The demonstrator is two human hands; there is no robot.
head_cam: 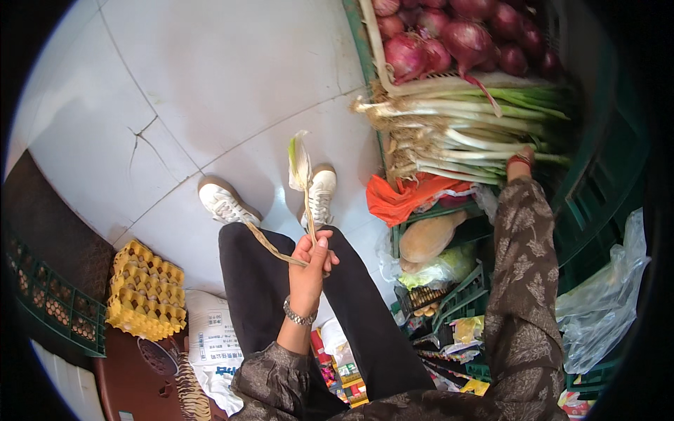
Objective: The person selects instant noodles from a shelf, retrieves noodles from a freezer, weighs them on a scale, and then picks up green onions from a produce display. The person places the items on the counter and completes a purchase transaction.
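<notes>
Withered plant leaves, pale green and white at the upper end with dry brown strands below, are gripped in my left hand over my knees. My right hand rests among the green onions, at the lower right of the pile; its fingers are largely hidden, so its hold cannot be told. The green onions lie sideways with their roots toward the left and green tops toward the right. Beside them, above in the view, red onions fill a pale plastic crate.
An orange-red plastic bag, a tan gourd-like vegetable and leafy greens lie below the onions. Stacked yellow egg trays and a white sack stand left of my legs. A clear plastic bag hangs at right.
</notes>
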